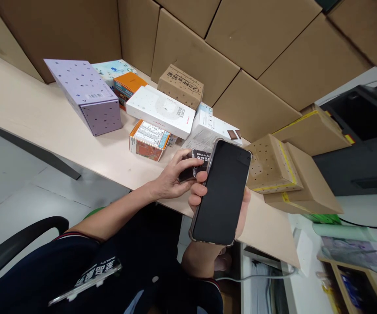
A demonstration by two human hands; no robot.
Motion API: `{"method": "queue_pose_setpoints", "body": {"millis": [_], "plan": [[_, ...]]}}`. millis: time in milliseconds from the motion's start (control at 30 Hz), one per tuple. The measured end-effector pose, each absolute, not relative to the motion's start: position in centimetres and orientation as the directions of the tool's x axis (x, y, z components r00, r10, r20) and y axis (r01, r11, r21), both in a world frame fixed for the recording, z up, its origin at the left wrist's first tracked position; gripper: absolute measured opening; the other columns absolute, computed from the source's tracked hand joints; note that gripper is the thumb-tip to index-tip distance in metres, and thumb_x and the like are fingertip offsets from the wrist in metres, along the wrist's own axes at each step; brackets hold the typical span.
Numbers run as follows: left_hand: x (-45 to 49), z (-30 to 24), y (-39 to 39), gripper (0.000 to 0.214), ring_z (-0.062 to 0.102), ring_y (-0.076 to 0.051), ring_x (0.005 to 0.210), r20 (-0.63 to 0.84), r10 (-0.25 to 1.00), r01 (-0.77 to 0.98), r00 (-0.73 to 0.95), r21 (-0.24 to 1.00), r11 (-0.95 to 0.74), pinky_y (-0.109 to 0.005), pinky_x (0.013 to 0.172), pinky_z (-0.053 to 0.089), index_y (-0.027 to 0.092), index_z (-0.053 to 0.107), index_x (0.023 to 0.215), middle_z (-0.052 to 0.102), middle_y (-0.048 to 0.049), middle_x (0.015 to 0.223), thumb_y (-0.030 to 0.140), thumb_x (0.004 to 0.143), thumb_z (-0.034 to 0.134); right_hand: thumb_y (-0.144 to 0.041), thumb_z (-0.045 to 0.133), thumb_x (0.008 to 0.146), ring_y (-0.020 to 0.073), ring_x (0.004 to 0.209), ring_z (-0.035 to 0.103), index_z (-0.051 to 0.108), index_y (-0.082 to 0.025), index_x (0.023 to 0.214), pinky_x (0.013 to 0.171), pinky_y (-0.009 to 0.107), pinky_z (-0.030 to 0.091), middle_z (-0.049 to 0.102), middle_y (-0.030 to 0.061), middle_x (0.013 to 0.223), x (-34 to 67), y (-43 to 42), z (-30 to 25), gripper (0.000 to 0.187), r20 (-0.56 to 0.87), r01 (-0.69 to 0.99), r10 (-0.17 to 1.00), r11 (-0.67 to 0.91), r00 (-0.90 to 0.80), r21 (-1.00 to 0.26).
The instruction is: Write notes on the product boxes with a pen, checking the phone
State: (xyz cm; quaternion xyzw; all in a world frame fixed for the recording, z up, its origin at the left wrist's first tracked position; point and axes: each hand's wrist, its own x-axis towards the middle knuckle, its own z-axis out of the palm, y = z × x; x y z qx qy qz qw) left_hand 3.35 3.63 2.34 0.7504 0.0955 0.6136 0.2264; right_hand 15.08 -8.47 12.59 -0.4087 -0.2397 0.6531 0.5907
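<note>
My right hand (197,192) grips a smartphone (224,192) in a clear case, its dark screen facing me and tilted. To the left of it, my left hand (172,176) has its fingers around a small dark box with white lettering (202,158), marked "CHOCOLATE". The phone and fingers cover part of this box. Just beyond my left hand lies a small orange-and-white printed box (149,139). Behind that are a flat white power bank box (162,109) and a white carton with a chocolate picture (211,126).
On the pale table (103,150) stand a lilac box (87,93), an orange box (129,85) and a brown printed carton (182,85). Large cardboard boxes (188,48) line the back. Yellow-taped cartons (270,163) sit at right. A chair armrest (28,231) is at lower left.
</note>
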Motion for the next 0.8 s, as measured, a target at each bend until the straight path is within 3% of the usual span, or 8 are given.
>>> {"method": "queue_pose_setpoints", "body": {"millis": [200,333,467,567,633,700,800], "plan": [[3.3,2.4,3.7,0.055,0.056,-0.028,0.124,0.881,0.413,-0.139,0.233,0.45,-0.882,-0.048,0.101,0.055,0.03,0.045,0.147,0.049,-0.0134,0.132,0.056,0.1,0.055,-0.074,0.039,0.087,0.0252,0.093,0.055,0.067,-0.025,0.127,0.097,0.052,0.051,0.069,0.0092,0.113,15.3,-8.1,12.1,0.069,-0.263,-0.593,0.965,-0.209,0.004,-0.778],[3.3,2.5,3.5,0.054,0.057,-0.026,0.123,0.875,0.428,-0.129,0.226,0.462,-0.877,-0.045,0.101,0.054,0.031,0.045,0.147,0.05,-0.0118,0.133,0.04,0.098,0.065,-0.073,0.043,0.084,0.0228,0.082,0.055,0.067,-0.027,0.121,0.087,0.048,0.053,0.069,0.008,0.111,16.2,-8.7,12.2,0.064,-0.235,-0.599,0.971,-0.16,0.05,-0.785],[3.5,2.3,3.5,0.059,0.057,-0.026,0.121,0.861,0.457,-0.117,0.223,0.489,-0.864,-0.047,0.1,0.054,0.032,0.046,0.146,0.05,-0.012,0.134,0.029,0.093,0.072,-0.07,0.045,0.081,0.0251,0.079,0.059,0.068,-0.027,0.118,0.083,0.054,0.053,0.069,0.0107,0.107,18.0,-10.5,12.3,0.061,-0.141,-0.514,0.932,0.054,0.334,-0.856],[3.6,2.2,3.6,0.059,0.057,-0.026,0.118,0.86,0.46,-0.119,0.222,0.492,-0.862,-0.046,0.098,0.054,0.033,0.046,0.146,0.05,-0.0116,0.133,0.031,0.093,0.072,-0.069,0.034,0.084,0.0365,0.097,0.067,0.064,-0.029,0.133,0.096,0.069,0.047,0.068,0.0145,0.122,20.1,-12.6,11.9,0.07,-0.069,-0.29,0.816,0.124,0.573,-0.949],[3.6,2.1,3.7,0.06,0.057,-0.025,0.118,0.866,0.45,-0.123,0.217,0.482,-0.868,-0.046,0.097,0.054,0.033,0.046,0.146,0.05,-0.0114,0.132,0.032,0.093,0.072,-0.067,0.026,0.086,0.046,0.119,0.065,0.057,-0.032,0.146,0.102,0.075,0.043,0.065,0.0153,0.135,21.9,-14.1,11.1,0.076,-0.023,-0.101,0.744,0.059,0.667,-0.993],[3.6,2.2,3.7,0.061,0.056,-0.026,0.118,0.872,0.442,-0.123,0.211,0.473,-0.873,-0.046,0.098,0.054,0.032,0.046,0.147,0.05,-0.0115,0.132,0.031,0.092,0.072,-0.067,0.02,0.085,0.0476,0.13,0.061,0.05,-0.037,0.152,0.099,0.074,0.048,0.064,0.0141,0.141,24.2,-15.5,9.9,0.08,0.004,0.074,0.666,-0.076,0.746,-0.994],[3.6,2.3,3.7,0.061,0.057,-0.025,0.118,0.874,0.436,-0.118,0.215,0.466,-0.877,-0.045,0.098,0.054,0.03,0.046,0.147,0.05,-0.0118,0.131,0.029,0.092,0.073,-0.065,0.04,0.082,0.0467,0.128,0.064,0.052,-0.032,0.15,0.099,0.069,0.053,0.067,0.017,0.137,27.8,-17.2,7.6,0.077,-0.05,0.085,0.571,-0.208,0.819,-0.974]]}}
